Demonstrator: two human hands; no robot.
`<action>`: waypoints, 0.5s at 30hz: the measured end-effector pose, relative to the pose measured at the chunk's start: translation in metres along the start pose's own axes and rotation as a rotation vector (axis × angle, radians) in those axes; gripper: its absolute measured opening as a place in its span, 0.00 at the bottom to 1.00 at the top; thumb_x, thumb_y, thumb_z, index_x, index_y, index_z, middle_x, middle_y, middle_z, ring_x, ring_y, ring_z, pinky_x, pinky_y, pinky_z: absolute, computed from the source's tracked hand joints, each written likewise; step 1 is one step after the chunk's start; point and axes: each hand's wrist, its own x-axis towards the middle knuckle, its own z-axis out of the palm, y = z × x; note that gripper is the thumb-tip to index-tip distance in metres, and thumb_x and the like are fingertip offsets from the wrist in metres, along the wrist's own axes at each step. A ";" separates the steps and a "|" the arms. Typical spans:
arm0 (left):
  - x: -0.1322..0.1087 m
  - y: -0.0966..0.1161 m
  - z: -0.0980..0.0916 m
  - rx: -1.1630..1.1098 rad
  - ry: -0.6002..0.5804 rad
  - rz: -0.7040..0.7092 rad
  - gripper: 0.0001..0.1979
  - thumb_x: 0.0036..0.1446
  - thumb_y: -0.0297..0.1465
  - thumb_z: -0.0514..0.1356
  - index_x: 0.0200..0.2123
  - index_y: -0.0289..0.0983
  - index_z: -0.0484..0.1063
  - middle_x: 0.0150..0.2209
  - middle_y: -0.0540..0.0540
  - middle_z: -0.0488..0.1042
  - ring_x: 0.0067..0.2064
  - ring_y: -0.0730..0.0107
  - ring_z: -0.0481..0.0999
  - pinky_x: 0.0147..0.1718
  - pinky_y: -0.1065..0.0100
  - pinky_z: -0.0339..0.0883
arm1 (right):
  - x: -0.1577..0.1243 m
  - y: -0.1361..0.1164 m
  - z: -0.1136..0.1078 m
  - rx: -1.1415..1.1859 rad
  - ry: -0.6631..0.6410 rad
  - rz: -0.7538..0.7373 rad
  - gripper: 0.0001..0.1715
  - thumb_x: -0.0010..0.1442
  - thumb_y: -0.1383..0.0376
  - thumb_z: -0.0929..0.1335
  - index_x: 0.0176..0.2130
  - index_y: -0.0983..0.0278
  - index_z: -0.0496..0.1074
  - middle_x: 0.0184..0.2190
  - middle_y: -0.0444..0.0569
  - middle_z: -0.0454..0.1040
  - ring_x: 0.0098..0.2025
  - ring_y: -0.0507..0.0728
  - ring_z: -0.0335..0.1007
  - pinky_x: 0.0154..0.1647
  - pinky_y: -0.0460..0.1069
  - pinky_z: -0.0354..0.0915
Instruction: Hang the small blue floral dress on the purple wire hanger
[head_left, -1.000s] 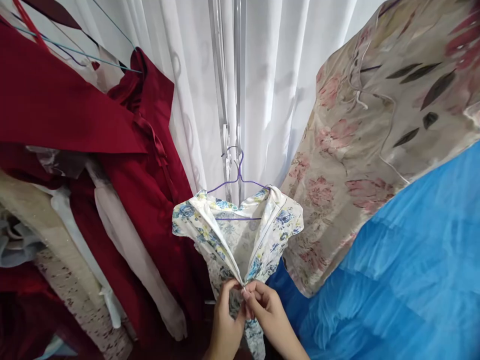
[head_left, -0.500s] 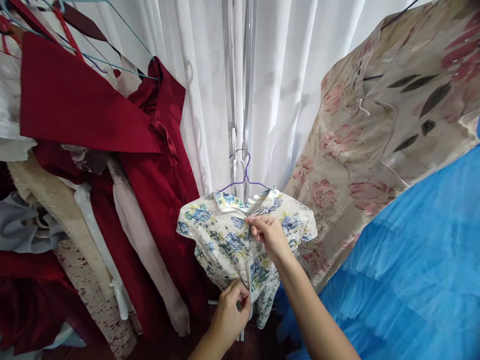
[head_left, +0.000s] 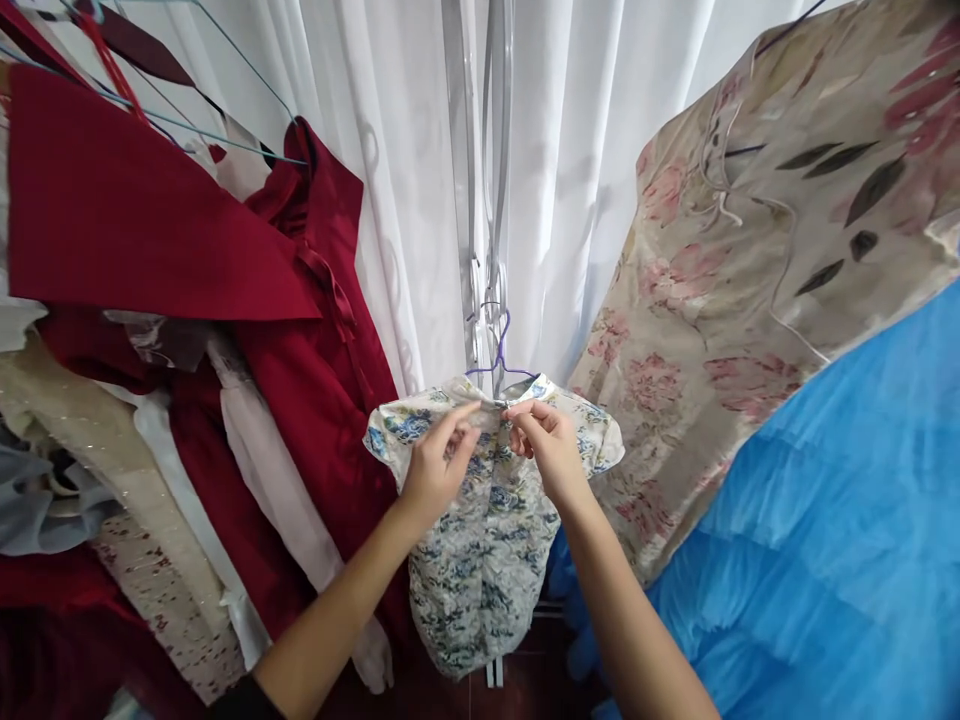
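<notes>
A white garment with blue flowers (head_left: pixel 480 570) hangs on a purple hanger (head_left: pixel 503 350) in the middle of the view. At the left side of its neckline, my left hand (head_left: pixel 442 460) is closed on the fabric, thumb and forefinger pinched near the collar. My right hand (head_left: pixel 547 440) pinches the collar edge just to the right, its other fingers curled. The two hands are a small gap apart at the front of the neck. Whatever small fastening lies between the fingertips is too small to make out.
Dark red garments (head_left: pixel 150 210) and pale dresses (head_left: pixel 150 480) hang at the left. A beige floral dress (head_left: pixel 690 330) and a ruffled blue dress (head_left: pixel 810 530) fill the right. Behind are a white curtain (head_left: pixel 405 150) and metal poles (head_left: pixel 499 130).
My left hand has gone up from the lower front opening to the neckline. My right hand has shifted slightly up to the collar. The garment's front now hangs straighter.
</notes>
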 end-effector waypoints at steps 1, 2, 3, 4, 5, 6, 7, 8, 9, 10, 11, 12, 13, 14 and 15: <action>0.018 0.005 -0.001 0.028 -0.017 0.039 0.15 0.67 0.34 0.56 0.55 0.40 0.71 0.36 0.49 0.74 0.33 0.69 0.71 0.38 0.68 0.65 | 0.000 0.000 -0.001 -0.010 -0.008 -0.012 0.08 0.56 0.61 0.68 0.31 0.64 0.72 0.14 0.38 0.67 0.17 0.49 0.57 0.20 0.45 0.52; 0.032 0.010 0.001 0.059 -0.055 0.078 0.11 0.67 0.34 0.56 0.49 0.39 0.74 0.35 0.49 0.74 0.33 0.70 0.70 0.36 0.69 0.64 | 0.002 0.001 -0.001 -0.021 -0.016 -0.025 0.09 0.57 0.59 0.68 0.31 0.64 0.72 0.14 0.38 0.67 0.17 0.49 0.57 0.20 0.45 0.52; 0.042 0.014 0.003 0.092 -0.088 0.116 0.09 0.67 0.33 0.56 0.44 0.38 0.75 0.34 0.49 0.73 0.32 0.70 0.70 0.35 0.69 0.63 | 0.003 0.004 -0.002 -0.038 -0.019 -0.040 0.10 0.58 0.58 0.69 0.31 0.64 0.71 0.14 0.38 0.67 0.17 0.49 0.57 0.21 0.45 0.53; 0.050 0.018 0.005 0.121 -0.109 0.151 0.08 0.67 0.32 0.57 0.39 0.37 0.75 0.32 0.50 0.73 0.32 0.70 0.69 0.35 0.69 0.62 | 0.005 0.008 -0.002 -0.066 -0.009 -0.060 0.11 0.59 0.58 0.69 0.31 0.63 0.70 0.14 0.38 0.66 0.17 0.49 0.56 0.21 0.45 0.52; 0.055 0.021 0.007 0.142 -0.110 0.181 0.09 0.67 0.32 0.57 0.35 0.37 0.74 0.31 0.50 0.72 0.32 0.70 0.69 0.34 0.70 0.62 | 0.007 0.013 -0.002 -0.108 0.015 -0.084 0.11 0.59 0.58 0.68 0.31 0.63 0.69 0.15 0.38 0.66 0.17 0.49 0.56 0.21 0.45 0.52; 0.059 0.023 0.007 0.151 -0.086 0.199 0.10 0.67 0.31 0.57 0.33 0.36 0.73 0.30 0.50 0.72 0.32 0.71 0.69 0.34 0.70 0.61 | 0.009 0.019 -0.002 -0.165 0.044 -0.109 0.11 0.59 0.58 0.68 0.30 0.63 0.68 0.16 0.38 0.66 0.18 0.49 0.56 0.21 0.45 0.52; 0.061 0.023 0.005 0.146 -0.042 0.204 0.09 0.67 0.31 0.57 0.34 0.36 0.73 0.30 0.50 0.72 0.31 0.71 0.69 0.34 0.70 0.62 | 0.009 0.026 -0.002 -0.228 0.071 -0.126 0.10 0.58 0.60 0.68 0.29 0.63 0.67 0.17 0.39 0.66 0.19 0.49 0.57 0.22 0.45 0.51; 0.064 0.020 0.000 0.127 0.018 0.197 0.09 0.67 0.32 0.57 0.35 0.36 0.73 0.30 0.50 0.72 0.32 0.71 0.70 0.34 0.71 0.62 | 0.009 0.033 -0.001 -0.284 0.089 -0.133 0.09 0.57 0.61 0.68 0.28 0.63 0.67 0.18 0.39 0.66 0.19 0.49 0.57 0.22 0.45 0.50; 0.067 0.015 -0.008 0.099 0.091 0.179 0.09 0.67 0.32 0.57 0.36 0.36 0.74 0.31 0.49 0.73 0.32 0.71 0.71 0.35 0.71 0.62 | 0.007 0.041 -0.001 -0.325 0.093 -0.129 0.09 0.56 0.62 0.68 0.26 0.62 0.66 0.18 0.39 0.65 0.20 0.49 0.57 0.22 0.45 0.50; 0.071 0.008 -0.018 0.068 0.178 0.149 0.08 0.67 0.33 0.57 0.37 0.35 0.74 0.32 0.49 0.74 0.34 0.71 0.72 0.35 0.72 0.63 | 0.004 0.048 -0.002 -0.347 0.083 -0.115 0.09 0.55 0.63 0.68 0.25 0.62 0.65 0.18 0.39 0.64 0.20 0.49 0.57 0.23 0.45 0.50; 0.074 -0.003 -0.030 0.034 0.277 0.105 0.08 0.66 0.33 0.57 0.37 0.35 0.73 0.33 0.49 0.74 0.35 0.71 0.72 0.36 0.72 0.63 | 0.000 0.054 -0.002 -0.349 0.064 -0.095 0.10 0.54 0.63 0.68 0.24 0.62 0.65 0.17 0.38 0.63 0.20 0.49 0.56 0.23 0.45 0.50; 0.076 -0.016 -0.043 -0.022 0.386 0.042 0.08 0.66 0.32 0.58 0.36 0.34 0.73 0.33 0.49 0.73 0.35 0.71 0.72 0.37 0.73 0.63 | -0.005 0.060 -0.002 -0.337 0.046 -0.075 0.10 0.53 0.63 0.68 0.24 0.62 0.64 0.16 0.38 0.62 0.19 0.49 0.56 0.22 0.45 0.49; 0.077 -0.030 -0.055 -0.111 0.501 -0.049 0.08 0.65 0.32 0.58 0.35 0.34 0.73 0.31 0.50 0.72 0.35 0.72 0.71 0.37 0.73 0.62 | -0.010 0.064 -0.003 -0.318 0.029 -0.056 0.10 0.53 0.63 0.68 0.23 0.61 0.63 0.16 0.37 0.61 0.19 0.49 0.55 0.22 0.45 0.49; 0.074 -0.044 -0.066 -0.261 0.617 -0.175 0.08 0.65 0.30 0.59 0.33 0.34 0.72 0.29 0.52 0.71 0.33 0.74 0.69 0.36 0.74 0.62 | -0.015 0.068 -0.003 -0.299 0.010 -0.035 0.10 0.53 0.63 0.68 0.23 0.61 0.63 0.16 0.37 0.60 0.19 0.49 0.54 0.22 0.45 0.49; 0.069 -0.057 -0.073 -0.464 0.723 -0.317 0.08 0.65 0.29 0.59 0.31 0.34 0.70 0.27 0.53 0.69 0.31 0.76 0.68 0.35 0.75 0.61 | -0.020 0.072 -0.003 -0.279 -0.010 -0.012 0.10 0.52 0.63 0.68 0.23 0.61 0.63 0.16 0.36 0.60 0.18 0.48 0.54 0.21 0.45 0.49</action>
